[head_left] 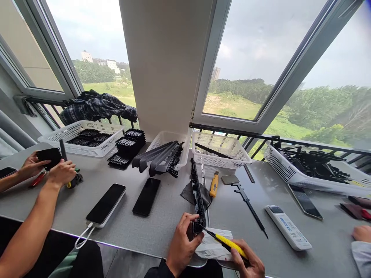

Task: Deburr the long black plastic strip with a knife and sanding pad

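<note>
Head view is showing, at the lower centre of the frame, the left hand [181, 247] pinching the near end of a long black plastic strip [197, 197] that is lying on the grey table [162, 224]. The right hand [249, 262], grip closed around a yellow utility knife [227, 244], is touching its tip to the strip's end above a white cloth [211, 249]. At the left of the frame, a co-worker's hands [46, 168] are holding a black part.
</note>
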A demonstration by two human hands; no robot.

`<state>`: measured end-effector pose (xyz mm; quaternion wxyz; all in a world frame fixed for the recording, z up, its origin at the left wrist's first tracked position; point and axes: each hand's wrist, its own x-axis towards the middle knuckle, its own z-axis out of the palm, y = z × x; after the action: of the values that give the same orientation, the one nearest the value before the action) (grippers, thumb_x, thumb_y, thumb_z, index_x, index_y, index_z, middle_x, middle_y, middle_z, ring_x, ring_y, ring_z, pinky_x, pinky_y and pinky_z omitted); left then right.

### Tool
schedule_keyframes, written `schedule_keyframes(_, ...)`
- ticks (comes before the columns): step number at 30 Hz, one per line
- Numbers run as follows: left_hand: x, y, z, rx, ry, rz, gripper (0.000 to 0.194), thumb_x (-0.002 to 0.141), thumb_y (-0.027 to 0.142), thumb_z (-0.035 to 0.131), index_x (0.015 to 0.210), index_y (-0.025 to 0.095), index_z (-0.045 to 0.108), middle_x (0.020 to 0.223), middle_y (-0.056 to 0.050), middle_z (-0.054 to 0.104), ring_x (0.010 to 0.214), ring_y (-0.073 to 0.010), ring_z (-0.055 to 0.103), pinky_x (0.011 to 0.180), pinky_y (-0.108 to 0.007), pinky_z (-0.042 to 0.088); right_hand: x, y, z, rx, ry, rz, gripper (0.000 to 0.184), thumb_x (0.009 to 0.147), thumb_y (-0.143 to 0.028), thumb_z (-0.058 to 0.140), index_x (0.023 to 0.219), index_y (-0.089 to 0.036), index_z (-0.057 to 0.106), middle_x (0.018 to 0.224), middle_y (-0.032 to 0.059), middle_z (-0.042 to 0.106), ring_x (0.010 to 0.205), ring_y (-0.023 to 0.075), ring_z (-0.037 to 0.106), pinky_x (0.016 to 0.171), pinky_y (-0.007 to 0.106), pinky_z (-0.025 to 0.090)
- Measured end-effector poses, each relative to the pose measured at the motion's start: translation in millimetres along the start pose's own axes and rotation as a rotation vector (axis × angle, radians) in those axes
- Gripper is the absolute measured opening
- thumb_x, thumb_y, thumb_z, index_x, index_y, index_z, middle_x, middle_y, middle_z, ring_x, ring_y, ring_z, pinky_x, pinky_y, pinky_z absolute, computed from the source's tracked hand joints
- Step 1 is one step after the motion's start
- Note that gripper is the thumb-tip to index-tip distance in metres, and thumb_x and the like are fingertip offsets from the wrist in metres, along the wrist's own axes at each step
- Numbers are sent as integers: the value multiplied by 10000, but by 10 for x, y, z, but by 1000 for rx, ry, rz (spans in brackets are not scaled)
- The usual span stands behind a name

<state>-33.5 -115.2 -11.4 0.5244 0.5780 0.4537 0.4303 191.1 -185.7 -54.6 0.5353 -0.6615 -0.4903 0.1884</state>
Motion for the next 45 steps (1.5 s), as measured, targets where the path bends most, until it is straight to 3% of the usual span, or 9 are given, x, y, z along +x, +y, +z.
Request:
schedule_keyframes(6, 5, -66, -14, -57, 44, -16, 280, 892, 369, 740, 1124, 221, 689, 1086, -50, 670, 907, -216, 631, 828, -326, 513, 37, 19, 18, -99, 15, 23, 603, 938, -770, 641, 935, -197, 830, 927, 56, 800, 815, 253, 735, 700, 262, 567)
schedule_keyframes(14, -3, -83, -17, -112, 75, -21, 266, 885, 309, 733, 1123, 205, 680, 1027, -48, 671, 886, -211, 630, 817, -333, 502, 23, 82, -24, -39, 10, 58, 633, 883, -813, 676, 878, -198, 829, 925, 54, 798, 836, 264, 737, 727, 268, 569)
schedule_keyframes(20, 3, -91, -14, -88, 97, -33, 288, 885, 326, 742, 1143, 215, 679, 1011, -39, 679, 874, -209, 628, 824, -335, 500, 53, 45, 8, -46, -21, 49, 563, 907, -746, 677, 897, -206, 836, 882, 43, 789, 800, 255, 736, 698, 264, 578)
schedule_keyframes(24, 13, -107, -20, -95, 87, -50, 305, 892, 350, 734, 1155, 213, 663, 1024, -43, 687, 899, -220, 644, 834, -345, 504, 68, 39, 36, -55, 48, 50, 540, 928, -718, 670, 912, -202, 830, 882, 43, 783, 797, 247, 730, 745, 273, 585)
schedule_keyframes(30, 21, -131, -27, -119, 86, -92, 369, 908, 432, 739, 1186, 209, 642, 951, -36, 690, 866, -212, 624, 819, -338, 493, 98, 157, -54, -74, -57, 1, 542, 921, -703, 668, 892, -189, 838, 876, 62, 799, 786, 255, 752, 701, 265, 600)
schedule_keyframes(34, 10, -144, -23, -147, 102, -99, 389, 909, 467, 748, 1178, 209, 636, 935, -34, 684, 839, -199, 613, 797, -326, 492, 109, 168, -49, -114, -17, 17, 534, 925, -700, 666, 911, -195, 839, 881, 52, 802, 790, 250, 756, 677, 250, 594)
schedule_keyframes(40, 3, -86, -4, -123, 44, -119, 360, 921, 441, 729, 1183, 212, 637, 909, -21, 681, 827, -199, 625, 792, -321, 494, 59, 74, -44, -42, -37, 12, 535, 933, -707, 667, 890, -199, 830, 902, 61, 795, 805, 258, 737, 712, 262, 590)
schedule_keyframes(45, 10, 6, 17, -4, -39, -102, 339, 923, 415, 720, 1186, 213, 652, 909, -14, 683, 821, -198, 619, 774, -307, 482, 58, 46, -88, 3, -138, -6, 502, 937, -687, 682, 870, -209, 817, 860, 46, 776, 762, 244, 723, 693, 258, 578)
